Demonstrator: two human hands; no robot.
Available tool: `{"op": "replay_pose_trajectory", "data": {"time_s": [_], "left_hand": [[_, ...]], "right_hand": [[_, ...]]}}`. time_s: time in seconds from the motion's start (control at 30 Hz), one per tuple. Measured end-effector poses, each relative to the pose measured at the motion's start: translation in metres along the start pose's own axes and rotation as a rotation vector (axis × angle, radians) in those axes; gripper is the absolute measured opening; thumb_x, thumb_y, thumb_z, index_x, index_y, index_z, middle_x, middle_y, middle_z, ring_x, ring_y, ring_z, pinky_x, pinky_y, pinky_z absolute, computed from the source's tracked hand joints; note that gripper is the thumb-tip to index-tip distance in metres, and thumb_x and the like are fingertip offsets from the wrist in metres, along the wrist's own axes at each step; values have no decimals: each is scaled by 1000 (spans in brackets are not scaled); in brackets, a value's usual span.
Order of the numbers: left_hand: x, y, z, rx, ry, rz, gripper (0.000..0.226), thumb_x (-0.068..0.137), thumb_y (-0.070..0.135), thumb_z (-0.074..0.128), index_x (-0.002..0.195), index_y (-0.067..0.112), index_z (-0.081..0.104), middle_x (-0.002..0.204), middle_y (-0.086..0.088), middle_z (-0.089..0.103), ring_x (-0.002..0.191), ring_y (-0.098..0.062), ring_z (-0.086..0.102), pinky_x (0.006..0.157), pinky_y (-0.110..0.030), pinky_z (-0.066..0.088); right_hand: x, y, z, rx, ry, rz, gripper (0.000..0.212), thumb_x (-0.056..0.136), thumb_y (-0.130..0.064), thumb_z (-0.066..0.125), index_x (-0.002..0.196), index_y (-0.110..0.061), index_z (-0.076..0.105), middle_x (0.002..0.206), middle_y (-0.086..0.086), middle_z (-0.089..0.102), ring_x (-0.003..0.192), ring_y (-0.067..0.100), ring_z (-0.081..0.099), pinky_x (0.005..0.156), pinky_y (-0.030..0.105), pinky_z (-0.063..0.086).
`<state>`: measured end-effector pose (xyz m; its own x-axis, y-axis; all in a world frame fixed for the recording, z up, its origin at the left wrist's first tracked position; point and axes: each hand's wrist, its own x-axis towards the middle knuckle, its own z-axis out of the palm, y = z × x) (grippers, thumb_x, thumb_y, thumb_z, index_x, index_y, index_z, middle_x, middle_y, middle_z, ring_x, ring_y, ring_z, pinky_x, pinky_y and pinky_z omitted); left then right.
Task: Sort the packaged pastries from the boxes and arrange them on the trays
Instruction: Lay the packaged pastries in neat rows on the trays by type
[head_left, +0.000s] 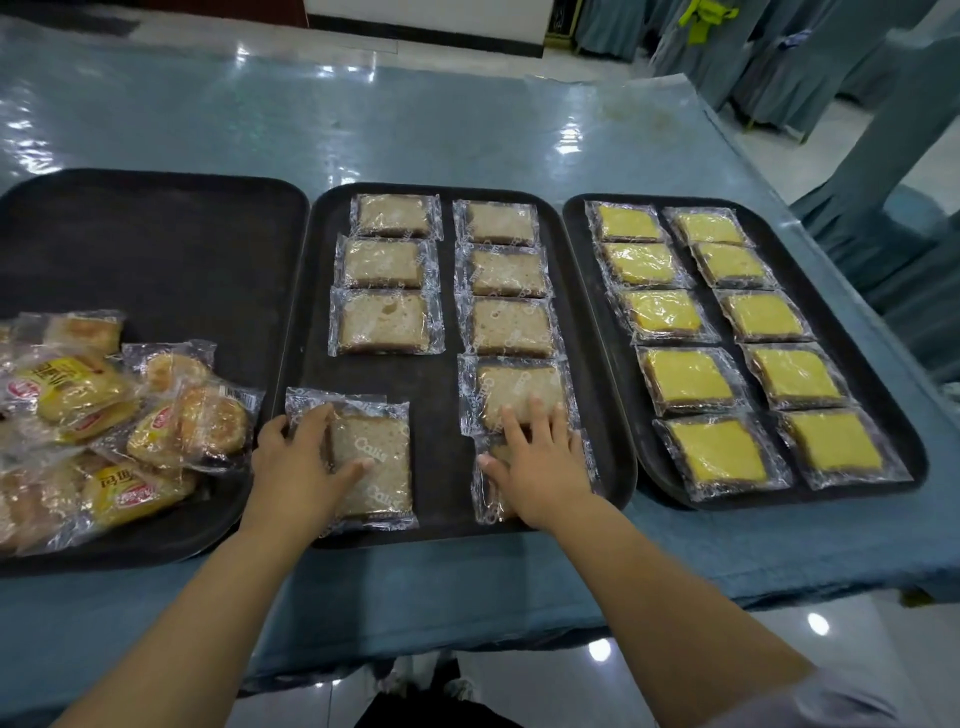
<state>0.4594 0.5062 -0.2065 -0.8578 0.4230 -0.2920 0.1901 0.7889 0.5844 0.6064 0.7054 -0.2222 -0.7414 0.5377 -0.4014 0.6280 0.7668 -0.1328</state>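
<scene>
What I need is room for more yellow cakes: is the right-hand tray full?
Full: ten yellow cake packets cover the right-hand tray in two columns of five, no free slot.

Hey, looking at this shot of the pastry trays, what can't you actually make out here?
- Head view: the nearest packet in the middle tray's right column lies mostly under the right hand.
- Head view: the round pastries pile on the left tray is cut by the frame's left edge; no count.
- Head view: whether the left hand grips or only presses the brown cake packet under it is unclear.
- The boxes are not in view.
</scene>
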Motion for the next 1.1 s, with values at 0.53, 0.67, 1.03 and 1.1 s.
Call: {"op": "replay_pose_trajectory", "data": {"time_s": [0.53,0.67,1.03,1.1], "left_hand": [[-15,9,-4,-131,33,-15,62,83,22,69,135,34,39,139,-6,33,118,-26,47,96,-35,38],[-17,10,-8,-247,45,-68,94,70,20,82,145,24,26,139,-9,39,123,-25,46,102,-40,40],[-12,8,-9,-554,15,-242,84,76,25,77,142,25,24,122,-6,52,105,-24,56,91,-40,47],[-10,5,-8,-635,17,-266,85,74,25,79,139,32,25,122,-11,55,105,-27,59,92,-49,49]], "right_hand": [[-9,5,-11,92,168,-114,60,95,-51,40,145,-21,27,156,11,11,145,32,-2,118,44,9],[-21,-16,-16,208,204,-262,56,95,-40,49,142,-13,33,149,5,26,141,21,12,113,33,22],[-14,-60,-12,503,-159,-197,74,91,-47,54,148,-15,20,145,6,39,127,22,44,104,36,39],[-13,-65,-11,594,-192,-153,75,91,-45,56,147,-12,21,138,7,46,121,22,48,96,29,41]]}}
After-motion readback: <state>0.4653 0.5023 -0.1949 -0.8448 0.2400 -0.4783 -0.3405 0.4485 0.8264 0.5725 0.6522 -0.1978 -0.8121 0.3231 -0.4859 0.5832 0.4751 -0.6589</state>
